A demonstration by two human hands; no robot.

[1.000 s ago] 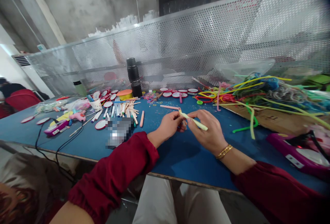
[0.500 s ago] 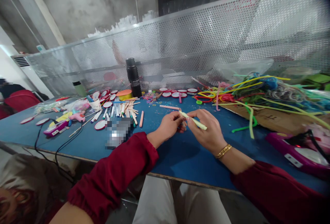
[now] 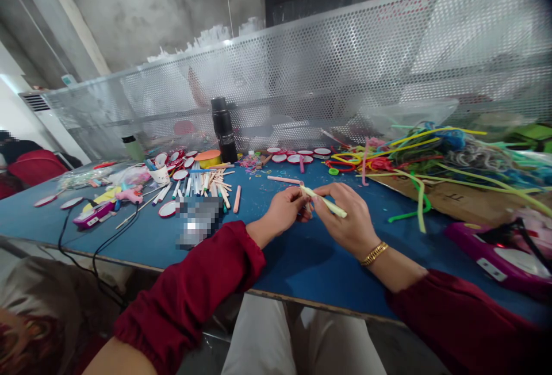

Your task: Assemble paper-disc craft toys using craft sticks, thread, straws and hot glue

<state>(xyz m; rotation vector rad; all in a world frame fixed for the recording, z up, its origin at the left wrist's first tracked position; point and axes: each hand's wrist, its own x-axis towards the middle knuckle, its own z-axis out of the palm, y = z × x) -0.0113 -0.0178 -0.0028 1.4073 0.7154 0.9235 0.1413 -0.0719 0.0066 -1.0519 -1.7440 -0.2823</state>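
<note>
Near the middle of the blue table my right hand [image 3: 347, 214] is closed around a pale yellow pen-like stick [image 3: 331, 205]. Its thin end points up and left, toward the other hand's fingertips. My left hand [image 3: 284, 211] is closed in a pinch, on a small pinkish piece [image 3: 308, 207] that the fingers mostly cover. The fingertips of both hands almost meet, and the stick's tip appears to touch or lie beside that piece. Just beyond the fingers lies a thin pink stick [image 3: 282, 179].
Markers and wooden sticks [image 3: 215, 182] lie left, by a black bottle [image 3: 224, 130] and round red-rimmed discs [image 3: 168, 209]. Colourful pipe cleaners and yarn [image 3: 452, 150] heap on cardboard [image 3: 444, 196] at right. A purple device [image 3: 487, 248] sits at the right edge. A perforated metal screen [image 3: 310, 76] stands behind.
</note>
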